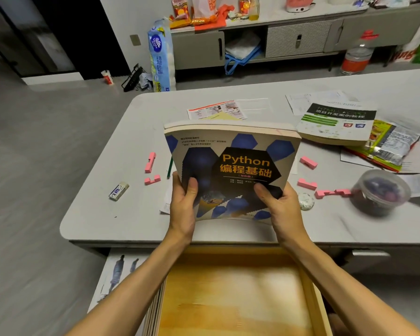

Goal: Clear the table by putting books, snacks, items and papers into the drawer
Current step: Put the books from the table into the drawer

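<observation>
A thick Python book (pixel 233 154) with a blue and black cover is lifted off the grey table (pixel 102 209), tilted toward me. My left hand (pixel 183 204) grips its lower left corner and my right hand (pixel 280 207) grips its lower right corner. Below my forearms a wooden drawer (pixel 230 294) stands pulled out, its bottom bare. A second book (pixel 337 122) with a white and green cover lies at the right, partly on a snack bag (pixel 386 146). Papers (pixel 216 110) lie behind the held book.
Pink blocks (pixel 150 162) lie left and right of the book, an eraser (pixel 118 191) sits at the left, and a round plastic tub (pixel 381 192) and a small wrapped disc (pixel 306 201) at the right. More papers (pixel 301 101) lie at the back right. A low cabinet (pixel 298 40) stands beyond.
</observation>
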`<action>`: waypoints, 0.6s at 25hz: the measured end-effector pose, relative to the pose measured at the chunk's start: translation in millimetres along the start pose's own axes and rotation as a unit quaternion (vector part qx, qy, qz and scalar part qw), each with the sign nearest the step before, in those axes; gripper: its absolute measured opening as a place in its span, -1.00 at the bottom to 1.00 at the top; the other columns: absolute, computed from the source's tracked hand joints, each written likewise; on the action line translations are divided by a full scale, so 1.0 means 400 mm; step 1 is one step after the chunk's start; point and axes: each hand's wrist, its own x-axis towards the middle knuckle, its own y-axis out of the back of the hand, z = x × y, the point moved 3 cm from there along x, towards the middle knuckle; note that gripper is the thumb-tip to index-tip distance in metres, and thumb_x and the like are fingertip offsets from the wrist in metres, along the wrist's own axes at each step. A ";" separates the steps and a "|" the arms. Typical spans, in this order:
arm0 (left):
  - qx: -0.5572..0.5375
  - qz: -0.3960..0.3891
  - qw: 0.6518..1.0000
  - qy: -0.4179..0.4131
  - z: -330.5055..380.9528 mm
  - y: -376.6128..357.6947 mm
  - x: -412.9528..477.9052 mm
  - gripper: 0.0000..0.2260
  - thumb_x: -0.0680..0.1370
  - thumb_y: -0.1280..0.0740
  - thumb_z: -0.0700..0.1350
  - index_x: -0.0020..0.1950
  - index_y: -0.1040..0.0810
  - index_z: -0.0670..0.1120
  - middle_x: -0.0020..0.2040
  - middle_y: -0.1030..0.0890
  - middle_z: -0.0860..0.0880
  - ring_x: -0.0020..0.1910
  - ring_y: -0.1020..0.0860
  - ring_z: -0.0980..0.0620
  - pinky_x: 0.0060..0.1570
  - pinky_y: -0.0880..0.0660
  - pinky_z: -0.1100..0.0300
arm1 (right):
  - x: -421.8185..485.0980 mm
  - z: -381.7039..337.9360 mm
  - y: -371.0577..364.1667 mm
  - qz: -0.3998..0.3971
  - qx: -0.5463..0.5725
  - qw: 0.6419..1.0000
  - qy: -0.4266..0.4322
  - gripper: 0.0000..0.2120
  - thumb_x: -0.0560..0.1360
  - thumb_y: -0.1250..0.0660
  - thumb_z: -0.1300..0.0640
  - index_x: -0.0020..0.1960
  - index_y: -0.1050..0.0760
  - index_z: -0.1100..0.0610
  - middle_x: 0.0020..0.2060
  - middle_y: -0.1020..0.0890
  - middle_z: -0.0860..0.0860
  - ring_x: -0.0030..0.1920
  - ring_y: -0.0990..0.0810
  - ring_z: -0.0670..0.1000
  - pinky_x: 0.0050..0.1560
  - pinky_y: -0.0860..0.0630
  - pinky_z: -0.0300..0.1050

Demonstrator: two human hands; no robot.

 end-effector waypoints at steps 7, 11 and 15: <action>0.100 -0.056 0.985 -0.126 0.178 0.057 -0.035 -0.81 0.63 -0.21 -0.01 0.18 -0.48 -0.05 0.08 -0.61 -0.02 0.10 -0.57 0.01 0.15 -0.49 0.06 | -0.073 -0.126 -0.028 -0.066 -0.018 0.997 -0.022 -0.79 0.52 -0.36 0.15 0.15 -0.56 0.04 -0.05 -0.73 -0.08 0.02 -0.69 -0.08 -0.05 -0.60 -0.24; 0.230 -0.097 0.959 -0.135 0.248 0.167 -0.134 -0.76 0.59 -0.23 0.04 0.12 -0.50 -0.09 -0.02 -0.62 -0.05 0.00 -0.56 -0.10 0.12 -0.48 -0.14 | -0.128 -0.335 0.004 -0.164 -0.001 0.987 0.001 -0.63 0.46 -0.34 0.31 0.23 -0.51 0.06 -0.12 -0.71 -0.13 -0.08 -0.67 -0.13 -0.12 -0.60 -0.28; 0.343 -0.156 0.914 -0.150 0.259 0.202 -0.224 -0.64 0.55 -0.20 0.14 0.16 -0.48 -0.09 -0.03 -0.63 -0.12 -0.09 -0.56 -0.15 -0.01 -0.49 -0.14 | -0.181 -0.381 -0.018 -0.366 -0.279 0.887 -0.043 -0.47 0.37 -0.52 0.12 0.29 -0.49 -0.11 0.05 -0.69 0.05 0.09 -0.66 0.09 0.10 -0.59 -0.03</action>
